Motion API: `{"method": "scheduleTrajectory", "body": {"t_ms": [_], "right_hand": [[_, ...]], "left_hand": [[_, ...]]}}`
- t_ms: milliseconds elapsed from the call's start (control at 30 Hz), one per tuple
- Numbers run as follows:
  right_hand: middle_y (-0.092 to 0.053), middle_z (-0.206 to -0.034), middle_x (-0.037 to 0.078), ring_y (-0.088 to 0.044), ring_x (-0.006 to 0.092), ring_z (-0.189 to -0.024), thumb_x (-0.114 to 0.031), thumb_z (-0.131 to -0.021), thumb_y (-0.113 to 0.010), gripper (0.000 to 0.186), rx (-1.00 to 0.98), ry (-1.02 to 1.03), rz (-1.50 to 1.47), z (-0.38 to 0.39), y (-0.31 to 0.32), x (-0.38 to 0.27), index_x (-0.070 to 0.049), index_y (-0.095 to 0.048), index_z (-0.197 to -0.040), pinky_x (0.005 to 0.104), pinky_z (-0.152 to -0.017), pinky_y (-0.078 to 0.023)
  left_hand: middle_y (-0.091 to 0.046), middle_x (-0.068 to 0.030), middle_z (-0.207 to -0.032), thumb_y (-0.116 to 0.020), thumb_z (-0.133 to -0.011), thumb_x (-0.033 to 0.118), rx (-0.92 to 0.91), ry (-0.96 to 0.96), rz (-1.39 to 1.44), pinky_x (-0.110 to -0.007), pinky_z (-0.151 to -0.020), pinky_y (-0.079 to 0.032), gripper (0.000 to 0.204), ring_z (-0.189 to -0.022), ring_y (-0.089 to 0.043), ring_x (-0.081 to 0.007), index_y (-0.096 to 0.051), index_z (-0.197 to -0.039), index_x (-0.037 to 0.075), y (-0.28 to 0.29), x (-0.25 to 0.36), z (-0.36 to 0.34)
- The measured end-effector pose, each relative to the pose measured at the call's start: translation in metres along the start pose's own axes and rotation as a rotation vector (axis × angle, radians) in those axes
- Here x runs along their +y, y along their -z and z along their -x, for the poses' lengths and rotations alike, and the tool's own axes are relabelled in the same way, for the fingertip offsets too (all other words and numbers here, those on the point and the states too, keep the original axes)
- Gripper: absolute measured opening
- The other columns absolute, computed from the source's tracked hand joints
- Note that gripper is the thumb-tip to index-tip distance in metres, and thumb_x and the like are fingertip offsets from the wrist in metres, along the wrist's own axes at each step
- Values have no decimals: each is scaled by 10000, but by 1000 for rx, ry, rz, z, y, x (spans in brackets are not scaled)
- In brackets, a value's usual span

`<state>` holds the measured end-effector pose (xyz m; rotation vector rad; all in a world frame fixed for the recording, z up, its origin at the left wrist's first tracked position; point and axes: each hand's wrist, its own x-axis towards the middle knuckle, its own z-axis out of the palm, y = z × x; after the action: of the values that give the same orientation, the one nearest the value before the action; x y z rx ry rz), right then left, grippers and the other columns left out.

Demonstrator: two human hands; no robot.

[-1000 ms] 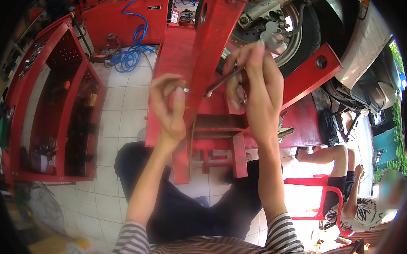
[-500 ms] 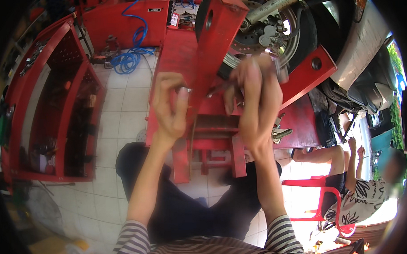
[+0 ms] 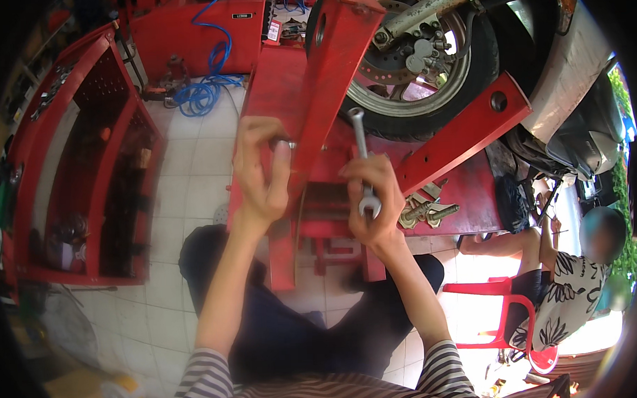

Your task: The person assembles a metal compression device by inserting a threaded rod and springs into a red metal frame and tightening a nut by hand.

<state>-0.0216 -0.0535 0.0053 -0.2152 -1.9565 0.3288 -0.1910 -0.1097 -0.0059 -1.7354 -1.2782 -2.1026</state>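
Note:
My right hand (image 3: 378,204) is closed round a silver combination wrench (image 3: 360,136). Its ring end points up and away, and its open jaw shows below the fingers. My left hand (image 3: 258,173) is curled at the left side of a red steel post (image 3: 323,93), thumb and fingers pinched on a small metal piece (image 3: 286,145), perhaps a bolt or nut; most of it is hidden. Beyond the wrench stands a motorcycle wheel (image 3: 414,122) with its brake disc and caliper. A second red steel arm (image 3: 463,127) slants to the right of my right hand.
Threaded clamp screws (image 3: 431,215) lie on the red platform (image 3: 473,200) at right. A red tool cabinet (image 3: 86,186) and a coiled blue hose (image 3: 203,98) are on the left. Another person (image 3: 567,288) sits on a red plastic chair (image 3: 476,287) at lower right.
My right hand has come down and nearer from in front of the wheel, so the wrench shows clearly. My left hand keeps almost the same place. The seated person has shifted slightly.

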Motion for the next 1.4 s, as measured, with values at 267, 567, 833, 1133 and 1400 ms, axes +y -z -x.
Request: {"method": "scheduleTrajectory", "body": {"t_ms": [267,567,833,1133,1400], "right_hand": [[-507,-759,104,-510,227,-619,-3,-870,-616,52,-127,-349,-125,-46,-7,-18,14,-585,-910,322,-569,-413],[-482,-790,74,-501,187,-663,48,-824,-640,194,-14,-221,-72,-39,4,-12,-43,-595,-989,303,-567,-395],[-496,-857,94,-504,176,-664,-93,-934,-571,154,70,-197,-123,-36,-8,-7,-10,-543,-1061,277,-603,-422],[-556,-682,59,-511,93,-578,-275,-998,-472,327,195,-319,-488,-21,52,-36,33,-500,-1104,241,-540,-414],[-631,-676,78,-628,149,-614,-117,-941,-529,170,-486,-717,-194,-36,180,-49,24,-625,-945,285,-589,-468]], "left_hand": [[-529,-140,-935,-495,-881,48,77,-44,22,-313,-723,-433,150,-797,-522,-227,-510,-1015,-18,-6,-4,-2],[-530,-137,-932,-490,-888,64,99,-17,37,-302,-738,-432,141,-818,-517,-222,-509,-1002,-16,-8,-1,-1],[-526,-132,-934,-486,-893,84,77,-3,42,-309,-775,-431,146,-853,-513,-222,-509,-997,-16,-7,-1,0],[-495,-126,-1021,-456,-937,116,171,78,79,-327,-903,-388,177,-953,-491,-217,-487,-1049,-17,-22,4,6],[-508,-96,-1046,-426,-972,173,211,93,-43,-326,-932,-354,223,-1007,-480,-197,-495,-1078,-10,-27,1,9]]}}
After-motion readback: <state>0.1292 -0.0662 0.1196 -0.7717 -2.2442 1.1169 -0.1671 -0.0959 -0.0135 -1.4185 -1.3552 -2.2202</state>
